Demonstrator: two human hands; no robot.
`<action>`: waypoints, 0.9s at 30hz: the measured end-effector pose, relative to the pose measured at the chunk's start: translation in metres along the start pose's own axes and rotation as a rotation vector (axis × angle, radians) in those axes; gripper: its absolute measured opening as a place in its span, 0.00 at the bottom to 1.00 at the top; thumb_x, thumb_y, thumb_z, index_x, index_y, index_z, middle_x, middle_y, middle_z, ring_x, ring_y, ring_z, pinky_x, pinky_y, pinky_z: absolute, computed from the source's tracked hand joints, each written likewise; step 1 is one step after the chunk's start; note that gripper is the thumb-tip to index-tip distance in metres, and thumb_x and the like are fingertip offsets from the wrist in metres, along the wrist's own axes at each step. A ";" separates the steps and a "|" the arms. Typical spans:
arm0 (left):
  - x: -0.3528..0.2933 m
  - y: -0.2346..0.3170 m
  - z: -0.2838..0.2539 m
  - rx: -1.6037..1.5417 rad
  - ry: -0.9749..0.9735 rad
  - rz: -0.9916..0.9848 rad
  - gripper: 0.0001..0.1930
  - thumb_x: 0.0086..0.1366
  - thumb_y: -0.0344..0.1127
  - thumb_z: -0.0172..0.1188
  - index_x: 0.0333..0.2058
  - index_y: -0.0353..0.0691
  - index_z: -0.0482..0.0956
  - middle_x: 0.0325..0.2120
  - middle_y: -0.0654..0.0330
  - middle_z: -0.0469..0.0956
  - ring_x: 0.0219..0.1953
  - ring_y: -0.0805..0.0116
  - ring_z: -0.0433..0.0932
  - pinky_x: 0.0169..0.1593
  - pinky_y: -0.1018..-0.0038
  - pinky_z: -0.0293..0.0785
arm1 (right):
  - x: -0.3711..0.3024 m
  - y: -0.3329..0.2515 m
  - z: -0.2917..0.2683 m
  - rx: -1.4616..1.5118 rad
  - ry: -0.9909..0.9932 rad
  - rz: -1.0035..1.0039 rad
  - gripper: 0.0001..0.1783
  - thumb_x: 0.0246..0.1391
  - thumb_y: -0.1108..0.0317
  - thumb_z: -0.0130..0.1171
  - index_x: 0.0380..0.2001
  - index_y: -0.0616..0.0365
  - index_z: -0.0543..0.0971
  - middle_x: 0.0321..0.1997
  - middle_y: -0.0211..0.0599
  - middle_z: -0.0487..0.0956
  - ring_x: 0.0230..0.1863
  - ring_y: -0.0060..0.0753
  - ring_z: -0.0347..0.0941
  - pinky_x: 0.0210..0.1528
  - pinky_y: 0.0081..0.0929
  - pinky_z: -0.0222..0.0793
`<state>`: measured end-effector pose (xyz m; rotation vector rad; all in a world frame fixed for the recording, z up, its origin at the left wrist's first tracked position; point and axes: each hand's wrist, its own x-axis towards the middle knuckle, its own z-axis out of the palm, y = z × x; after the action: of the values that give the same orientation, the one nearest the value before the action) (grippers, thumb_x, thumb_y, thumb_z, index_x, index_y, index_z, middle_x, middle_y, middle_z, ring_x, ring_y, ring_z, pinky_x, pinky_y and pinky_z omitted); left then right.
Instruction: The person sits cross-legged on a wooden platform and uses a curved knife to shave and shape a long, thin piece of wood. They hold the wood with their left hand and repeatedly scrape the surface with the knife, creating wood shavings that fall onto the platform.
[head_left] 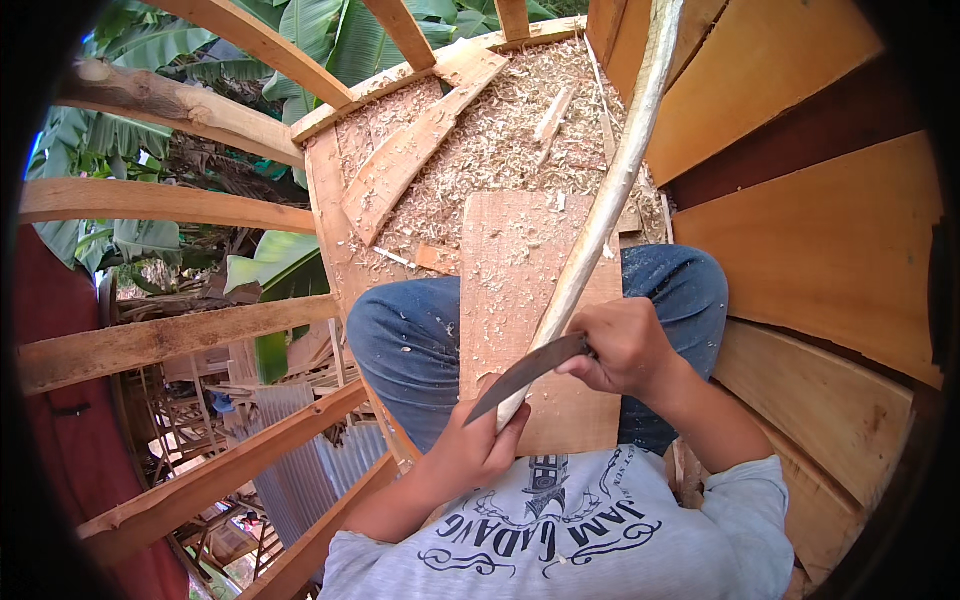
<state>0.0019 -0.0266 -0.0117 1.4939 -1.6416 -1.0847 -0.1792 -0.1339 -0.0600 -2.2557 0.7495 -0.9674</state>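
Note:
A long pale wooden pole, stripped of bark, slants from my lap up past the top edge. Its near end sits in the grip of my left hand, fingers wrapped round it. My right hand is closed on the handle of a knife, the handle itself mostly hidden by the fingers. The dark, broad knife blade lies across the pole just above my left hand, its tip pointing down-left. Beneath the pole a flat wooden board, dotted with shavings, rests on my lap between my knees.
Curly shavings cover the floor ahead, with a loose plank and smaller offcuts. A railing of wooden bars runs along the left, plants and corrugated sheets beyond. A wall of wooden boards stands close on the right.

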 end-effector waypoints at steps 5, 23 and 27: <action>0.002 -0.004 -0.006 -0.053 -0.142 -0.314 0.08 0.61 0.22 0.52 0.40 0.30 0.67 0.22 0.49 0.71 0.21 0.57 0.73 0.27 0.70 0.68 | 0.007 0.056 -0.017 -0.239 0.163 0.253 0.26 0.50 0.44 0.60 0.16 0.57 0.73 0.12 0.37 0.69 0.14 0.40 0.71 0.17 0.32 0.66; 0.005 -0.019 -0.006 -0.112 -0.063 -0.185 0.07 0.62 0.24 0.51 0.39 0.31 0.68 0.23 0.52 0.70 0.24 0.62 0.72 0.30 0.70 0.68 | 0.013 0.028 0.017 0.083 0.110 0.164 0.27 0.54 0.44 0.56 0.18 0.57 0.74 0.11 0.39 0.68 0.14 0.43 0.71 0.18 0.33 0.66; 0.000 -0.025 -0.019 -0.180 -0.104 -0.308 0.07 0.62 0.25 0.52 0.38 0.31 0.68 0.22 0.55 0.69 0.24 0.66 0.70 0.31 0.73 0.66 | 0.027 0.058 0.003 -0.064 0.046 0.163 0.27 0.54 0.44 0.56 0.16 0.58 0.74 0.12 0.41 0.69 0.14 0.44 0.71 0.18 0.34 0.66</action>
<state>0.0299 -0.0295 -0.0255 1.6274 -1.3659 -1.4579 -0.1765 -0.1907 -0.0888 -2.1933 0.9811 -0.9320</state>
